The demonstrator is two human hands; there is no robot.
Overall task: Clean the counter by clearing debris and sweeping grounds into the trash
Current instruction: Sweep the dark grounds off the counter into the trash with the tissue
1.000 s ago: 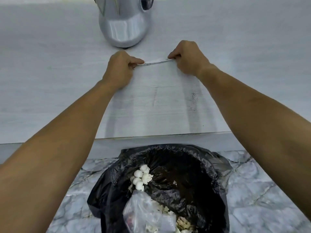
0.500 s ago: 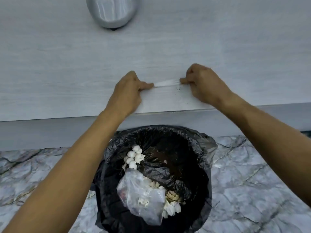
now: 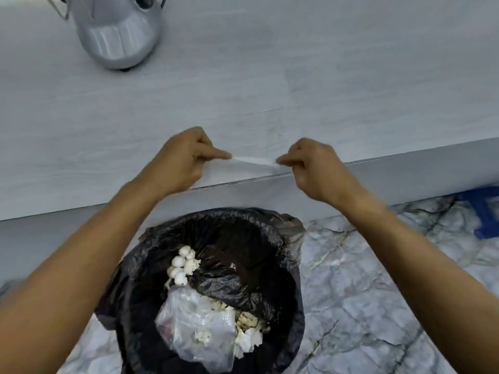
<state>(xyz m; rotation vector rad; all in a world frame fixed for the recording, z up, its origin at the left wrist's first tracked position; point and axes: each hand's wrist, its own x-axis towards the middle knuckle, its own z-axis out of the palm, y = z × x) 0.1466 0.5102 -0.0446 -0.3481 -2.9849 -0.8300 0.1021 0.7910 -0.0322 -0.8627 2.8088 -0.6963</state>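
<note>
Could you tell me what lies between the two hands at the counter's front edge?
In the head view, a thin white strip spans the gap, pinched by the left hand and the right hand, over the counter.

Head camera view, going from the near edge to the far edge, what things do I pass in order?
Clear plastic bag of scraps → white round mushroom-like lumps → rim of the black-lined trash bin → thin white strip stretched between both hands → shiny silver rounded appliance on the pale wood-grain counter.
</note>
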